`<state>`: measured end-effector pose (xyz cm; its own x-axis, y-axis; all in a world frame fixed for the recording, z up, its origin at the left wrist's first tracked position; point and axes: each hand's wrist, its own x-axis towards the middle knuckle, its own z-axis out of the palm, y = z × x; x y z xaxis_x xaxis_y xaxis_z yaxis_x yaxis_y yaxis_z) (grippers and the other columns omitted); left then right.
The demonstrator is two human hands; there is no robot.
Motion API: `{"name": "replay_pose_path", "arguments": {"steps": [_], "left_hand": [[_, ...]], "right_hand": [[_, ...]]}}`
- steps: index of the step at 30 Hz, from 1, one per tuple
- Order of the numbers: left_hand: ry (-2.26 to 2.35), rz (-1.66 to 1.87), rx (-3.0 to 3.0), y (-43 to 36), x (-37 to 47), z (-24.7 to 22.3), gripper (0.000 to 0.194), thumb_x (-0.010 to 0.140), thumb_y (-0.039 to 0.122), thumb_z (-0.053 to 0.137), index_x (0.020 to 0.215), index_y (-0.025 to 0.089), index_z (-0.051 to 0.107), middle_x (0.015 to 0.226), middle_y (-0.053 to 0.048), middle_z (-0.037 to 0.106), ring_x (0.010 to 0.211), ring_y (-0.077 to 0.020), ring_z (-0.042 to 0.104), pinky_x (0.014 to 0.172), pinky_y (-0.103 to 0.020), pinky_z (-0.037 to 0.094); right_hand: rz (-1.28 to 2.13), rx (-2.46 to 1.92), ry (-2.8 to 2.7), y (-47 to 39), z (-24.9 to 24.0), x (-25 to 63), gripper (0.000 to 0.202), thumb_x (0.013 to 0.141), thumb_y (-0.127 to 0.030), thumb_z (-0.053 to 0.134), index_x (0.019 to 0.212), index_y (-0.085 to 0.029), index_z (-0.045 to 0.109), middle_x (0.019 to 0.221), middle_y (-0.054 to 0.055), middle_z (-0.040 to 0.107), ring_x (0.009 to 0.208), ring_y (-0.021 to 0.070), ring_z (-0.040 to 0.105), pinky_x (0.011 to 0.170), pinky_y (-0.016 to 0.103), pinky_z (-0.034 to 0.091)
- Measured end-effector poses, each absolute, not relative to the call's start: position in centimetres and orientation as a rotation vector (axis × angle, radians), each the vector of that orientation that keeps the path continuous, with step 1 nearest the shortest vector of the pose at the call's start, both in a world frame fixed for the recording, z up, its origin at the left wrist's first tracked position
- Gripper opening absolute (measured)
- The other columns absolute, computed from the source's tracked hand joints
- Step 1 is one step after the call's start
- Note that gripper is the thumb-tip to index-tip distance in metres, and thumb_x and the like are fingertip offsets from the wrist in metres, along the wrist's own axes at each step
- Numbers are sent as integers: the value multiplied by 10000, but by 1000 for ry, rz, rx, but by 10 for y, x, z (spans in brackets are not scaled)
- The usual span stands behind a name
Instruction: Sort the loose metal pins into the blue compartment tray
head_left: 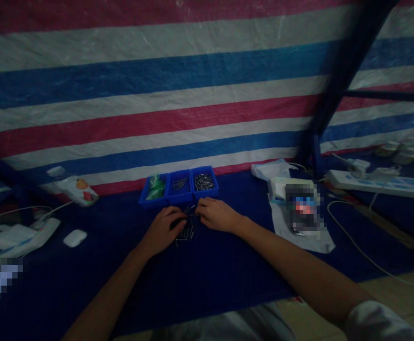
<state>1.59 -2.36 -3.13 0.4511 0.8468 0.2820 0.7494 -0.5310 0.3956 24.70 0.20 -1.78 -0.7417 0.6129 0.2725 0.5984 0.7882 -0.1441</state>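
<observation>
My left hand (166,227) is curled over the table, thumb and forefinger tips brought close together beside a small pile of thin metal pieces (184,233) that look like screws or nails. What its fingertips hold, if anything, is too small to make out. Opposite it, my right hand (215,214) has its fingers pressed together at the end of a slender metal piece (190,209). Just beyond the hands stand three joined blue bins. The left bin (143,197) holds green plastic packets, the middle bin (179,193) a few metal pieces, the right bin (206,192) many more.
A bottle (77,189) leans at the back left, near a white case (75,238) and a power strip (39,239). On the right lie white paper (320,241), a blurred-out object (302,210), a cable and another power strip (380,184). A striped sheet (192,109) hangs behind.
</observation>
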Motion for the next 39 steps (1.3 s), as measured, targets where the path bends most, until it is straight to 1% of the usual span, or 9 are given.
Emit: {"name": "replay_pose_path", "arguments": {"steps": [8, 14, 18, 21, 27, 29, 34, 39], "left_hand": [[1369, 674, 2502, -23, 15, -32, 235, 927, 342, 519, 1032, 236, 701, 1083, -56, 620, 1015, -233, 566, 932, -428, 460], [1384, 693, 2493, -24, 16, -32, 230, 920, 337, 525, 1020, 235, 705, 1059, -50, 629, 989, -229, 572, 914, -426, 466], [1372, 687, 2496, -23, 17, -32, 226, 921, 329, 524, 1019, 229, 702, 1061, -52, 629, 982, -226, 571, 917, -428, 459], [1376, 692, 2491, -22, 17, -33, 222, 920, 326, 526, 1017, 228, 699, 1063, -55, 627, 992, -229, 566, 913, -427, 459], [1382, 724, 2474, -22, 16, -32, 221, 922, 333, 522, 1025, 228, 687, 1052, -53, 632, 1001, -228, 563, 917, -424, 461], [1389, 716, 2473, -23, 16, -31, 224, 925, 336, 515, 1025, 229, 684, 1058, -54, 630, 1005, -230, 562, 922, -428, 458], [1397, 722, 2480, -24, 16, -30, 212, 918, 326, 524, 1019, 233, 686, 1052, -50, 634, 999, -229, 571, 909, -412, 467], [1381, 742, 2478, -24, 16, -29, 219, 933, 328, 500, 1018, 228, 676, 1065, -50, 634, 1017, -228, 561, 928, -418, 456]], "right_hand": [[61, -1008, -2690, 0, -15, 248, 197, 888, -170, 480, 991, -161, 648, 950, 84, 628, 868, 179, 589, 841, 323, 440], [2, -1051, -2709, -3, -15, 249, 199, 901, -234, 475, 953, -160, 653, 959, 95, 633, 862, 192, 589, 838, 334, 446], [-18, -1070, -2722, -2, -17, 250, 180, 879, -170, 492, 988, -158, 636, 996, 104, 632, 900, 198, 591, 836, 329, 453], [-25, -1089, -2704, -2, -17, 251, 178, 885, -155, 480, 993, -152, 622, 993, 108, 630, 901, 205, 594, 821, 335, 464], [22, -1098, -2634, -4, -17, 249, 292, 916, -100, 385, 1143, -124, 568, 1071, 123, 574, 910, 189, 583, 828, 339, 482], [62, -1068, -2623, -5, -17, 248, 320, 904, -72, 387, 1169, -121, 561, 1078, 126, 548, 907, 181, 573, 838, 342, 484], [127, -980, -2614, -6, -16, 247, 339, 875, -27, 395, 1149, -103, 579, 1041, 113, 524, 906, 175, 555, 874, 329, 474], [214, -812, -2577, -7, -16, 244, 386, 864, -19, 412, 1219, -113, 530, 1082, 105, 516, 953, 168, 542, 893, 305, 467]]}}
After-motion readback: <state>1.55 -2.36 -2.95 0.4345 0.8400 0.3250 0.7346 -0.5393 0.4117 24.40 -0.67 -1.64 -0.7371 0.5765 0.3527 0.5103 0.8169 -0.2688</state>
